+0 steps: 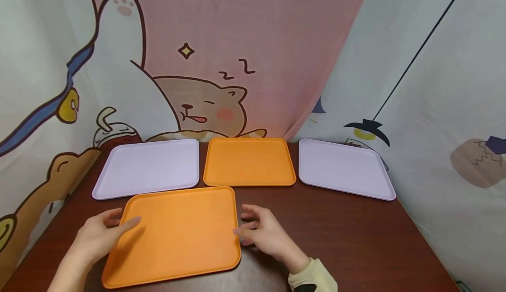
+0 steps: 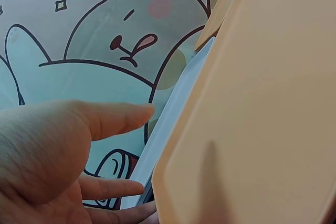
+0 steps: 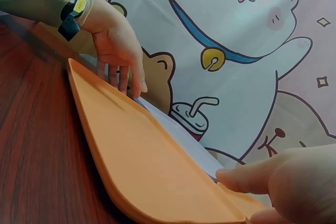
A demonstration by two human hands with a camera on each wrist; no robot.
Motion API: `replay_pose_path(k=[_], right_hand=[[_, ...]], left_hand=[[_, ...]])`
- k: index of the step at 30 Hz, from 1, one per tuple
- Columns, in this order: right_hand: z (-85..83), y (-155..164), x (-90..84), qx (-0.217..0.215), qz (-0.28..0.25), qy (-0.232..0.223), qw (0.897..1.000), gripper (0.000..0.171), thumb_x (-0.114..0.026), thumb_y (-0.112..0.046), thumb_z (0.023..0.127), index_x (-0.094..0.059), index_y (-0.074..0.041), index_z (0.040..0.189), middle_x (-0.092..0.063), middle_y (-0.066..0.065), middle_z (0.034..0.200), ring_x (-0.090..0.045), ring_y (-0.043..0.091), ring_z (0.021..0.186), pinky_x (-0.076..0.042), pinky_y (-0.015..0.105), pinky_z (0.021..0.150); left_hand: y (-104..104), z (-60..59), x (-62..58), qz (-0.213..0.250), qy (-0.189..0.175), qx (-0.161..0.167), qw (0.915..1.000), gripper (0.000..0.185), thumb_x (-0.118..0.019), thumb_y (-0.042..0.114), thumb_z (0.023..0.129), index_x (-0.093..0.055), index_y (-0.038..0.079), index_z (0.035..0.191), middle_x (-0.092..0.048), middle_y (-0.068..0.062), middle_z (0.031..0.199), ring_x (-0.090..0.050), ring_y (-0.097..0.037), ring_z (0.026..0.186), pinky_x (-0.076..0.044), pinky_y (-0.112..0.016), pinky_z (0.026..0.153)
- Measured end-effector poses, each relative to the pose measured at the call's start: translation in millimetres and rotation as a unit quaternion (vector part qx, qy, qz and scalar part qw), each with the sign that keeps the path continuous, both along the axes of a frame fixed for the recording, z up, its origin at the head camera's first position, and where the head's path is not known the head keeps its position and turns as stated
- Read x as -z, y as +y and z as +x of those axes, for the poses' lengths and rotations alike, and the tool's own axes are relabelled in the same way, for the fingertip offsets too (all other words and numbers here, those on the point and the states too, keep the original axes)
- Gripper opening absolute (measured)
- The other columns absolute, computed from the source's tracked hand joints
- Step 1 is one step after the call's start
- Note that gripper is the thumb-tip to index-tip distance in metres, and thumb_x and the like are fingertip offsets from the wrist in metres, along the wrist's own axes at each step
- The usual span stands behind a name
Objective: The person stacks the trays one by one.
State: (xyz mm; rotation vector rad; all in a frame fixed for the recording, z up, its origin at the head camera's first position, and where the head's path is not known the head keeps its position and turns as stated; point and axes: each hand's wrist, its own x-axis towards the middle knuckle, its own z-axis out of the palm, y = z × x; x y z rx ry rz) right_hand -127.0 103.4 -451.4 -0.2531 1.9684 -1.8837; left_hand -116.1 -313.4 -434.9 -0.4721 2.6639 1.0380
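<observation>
A large orange tray (image 1: 178, 235) lies in front of me on the dark table, its far edge close against the trays behind it. My left hand (image 1: 95, 235) is at the tray's left edge, thumb spread over the surface and casting a shadow there. In the left wrist view, the left fingers (image 2: 113, 187) point toward the rim with a wide gap to the thumb. My right hand (image 1: 262, 232) is by the right edge, fingers loosely bent, its thumb tip at the rim. The right wrist view shows the right thumb (image 3: 247, 176) apart from the finger below it.
Along the back of the table stand a lilac tray (image 1: 148, 169) at left, a smaller-looking orange tray (image 1: 249, 162) in the middle and another lilac tray (image 1: 344, 169) at right. A cartoon-printed cloth (image 1: 261, 28) hangs behind. Brown tabletop (image 1: 356, 239) extends to the right.
</observation>
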Motion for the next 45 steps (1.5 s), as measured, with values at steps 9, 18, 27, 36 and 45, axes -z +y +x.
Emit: replay_pose_path(k=[9, 18, 27, 36, 45], right_hand=[[1.3, -2.4, 0.6, -0.001, -0.002, 0.002, 1.0, 0.074, -0.078, -0.001, 0.094, -0.037, 0.017, 0.153, -0.052, 0.034, 0.142, -0.069, 0.034, 0.109, -0.064, 0.05, 0.075], [-2.6, -3.7, 4.6, 0.01, -0.001, -0.017, 1.0, 0.073, -0.076, 0.0, 0.094, -0.036, 0.02, 0.152, -0.058, 0.031, 0.134, -0.071, 0.033, 0.104, -0.064, 0.048, 0.073], [-5.3, -2.7, 5.2, 0.015, -0.009, -0.034, 0.999, 0.069, -0.073, 0.001, 0.097, -0.036, 0.022, 0.151, -0.062, 0.028, 0.127, -0.071, 0.033, 0.104, -0.065, 0.046, 0.07], [-5.5, -4.3, 8.2, 0.03, -0.031, -0.04, 0.998, 0.067, -0.071, 0.005, 0.096, -0.035, 0.025, 0.149, -0.063, 0.028, 0.122, -0.07, 0.031, 0.101, -0.065, 0.043, 0.067], [-6.4, -3.2, 7.6, 0.035, -0.037, -0.036, 0.998, 0.066, -0.071, 0.006, 0.095, -0.036, 0.024, 0.149, -0.063, 0.027, 0.121, -0.07, 0.03, 0.101, -0.065, 0.042, 0.067]], left_hand=[[-4.2, 0.7, 3.0, 0.007, 0.007, -0.009, 0.9999, 0.104, -0.071, 0.07, 0.09, -0.049, -0.015, 0.146, -0.062, -0.036, 0.127, -0.064, -0.042, 0.11, -0.06, -0.046, 0.08], [-7.8, -0.5, 10.8, 0.01, 0.019, -0.014, 0.9997, 0.084, -0.078, 0.052, 0.093, -0.057, -0.016, 0.137, -0.068, -0.032, 0.119, -0.067, -0.035, 0.101, -0.061, -0.04, 0.073], [-7.3, 1.6, 16.5, -0.01, 0.055, -0.005, 0.9984, 0.059, -0.078, 0.027, 0.094, -0.062, -0.016, 0.131, -0.072, -0.026, 0.111, -0.068, -0.031, 0.094, -0.056, -0.029, 0.065], [-5.4, 3.8, 17.7, -0.011, 0.068, -0.015, 0.9975, 0.052, -0.07, 0.01, 0.086, -0.063, -0.015, 0.131, -0.073, -0.02, 0.107, -0.063, -0.027, 0.093, -0.052, -0.028, 0.062], [-4.9, 4.9, 17.3, -0.013, 0.076, -0.016, 0.9969, 0.048, -0.066, 0.003, 0.087, -0.063, -0.015, 0.131, -0.073, -0.022, 0.108, -0.062, -0.032, 0.096, -0.051, -0.027, 0.061]])
